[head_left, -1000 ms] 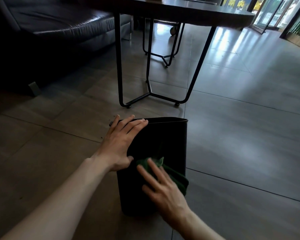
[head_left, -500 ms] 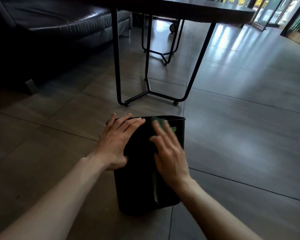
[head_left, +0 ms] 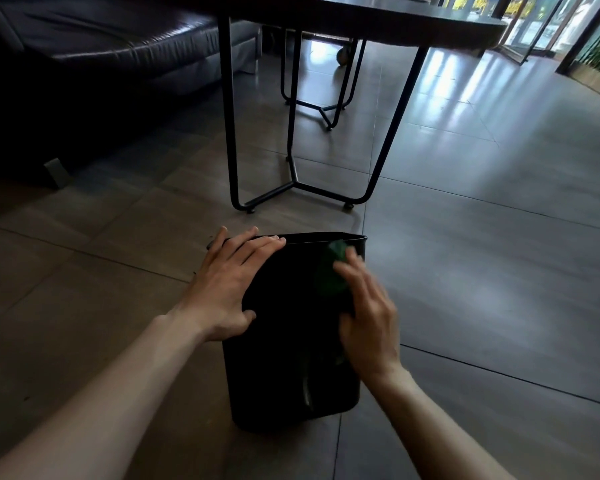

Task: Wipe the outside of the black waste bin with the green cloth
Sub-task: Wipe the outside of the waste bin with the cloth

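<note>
Wiping well here means steadying the black waste bin [head_left: 284, 341], which stands on the tiled floor [head_left: 482, 289] near the table legs [head_left: 291, 181]. Flat, straight fingers of the left hand [head_left: 227, 289] brace its upper left side. With fingers extended, the right hand [head_left: 366, 317] presses the green cloth [head_left: 329, 275] against the wall near the rim; it should press evenly and overlap its strokes.

**Both hands flat, forearms reaching forward**

The left hand [head_left: 229, 282] lies with fingers straight and spread, thumb splayed toward the body. The right hand [head_left: 364, 317] is blurred; its fingers look extended and pressing, palm down. Both forearms are bare, angled inward.
</note>
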Motion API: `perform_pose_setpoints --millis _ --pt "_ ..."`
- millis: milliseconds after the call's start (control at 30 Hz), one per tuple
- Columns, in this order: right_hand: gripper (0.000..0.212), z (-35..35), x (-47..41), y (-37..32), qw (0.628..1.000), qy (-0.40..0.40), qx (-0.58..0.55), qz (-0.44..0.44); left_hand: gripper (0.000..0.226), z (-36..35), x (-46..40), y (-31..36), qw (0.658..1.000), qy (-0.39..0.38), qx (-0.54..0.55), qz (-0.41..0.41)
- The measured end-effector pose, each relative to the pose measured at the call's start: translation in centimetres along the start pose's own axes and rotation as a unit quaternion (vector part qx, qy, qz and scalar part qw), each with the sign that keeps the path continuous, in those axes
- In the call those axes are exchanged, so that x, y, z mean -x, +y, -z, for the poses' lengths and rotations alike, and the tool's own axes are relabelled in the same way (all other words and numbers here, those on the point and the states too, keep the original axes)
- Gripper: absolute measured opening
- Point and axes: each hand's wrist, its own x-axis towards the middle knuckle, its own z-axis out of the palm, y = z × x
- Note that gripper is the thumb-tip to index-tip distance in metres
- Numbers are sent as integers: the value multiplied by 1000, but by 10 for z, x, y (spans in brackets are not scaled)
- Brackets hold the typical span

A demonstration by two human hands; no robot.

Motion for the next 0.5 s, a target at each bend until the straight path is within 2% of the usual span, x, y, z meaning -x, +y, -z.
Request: perform_pose_setpoints --millis 67,100,167,233,300,433,500 --pt "80 -3 -17 -10 999 23 -9 -32 111 0 0 0 1000 1 -1 1" --pt "81 -7 -16 -16 1000 11 -4 -14 109 0 0 1 1000 -1 -3 2" --pt "69 -23 5 -25 996 -40 21 81 110 0 0 1 1000 -2 -5 3" --pt "51 -38 42 -27 971 -113 70 200 113 1 -1 1 1000 -3 -8 2" --pt "44 -45 74 -18 944 -165 109 264 116 2 -1 0 1000 -5 -9 -3" --pt "36 -29 86 10 917 -200 146 312 120 4 0 1 1000 -12 -15 -8" --pt "34 -18 68 20 932 -175 140 284 118 5 0 1 1000 -10 -12 -7"
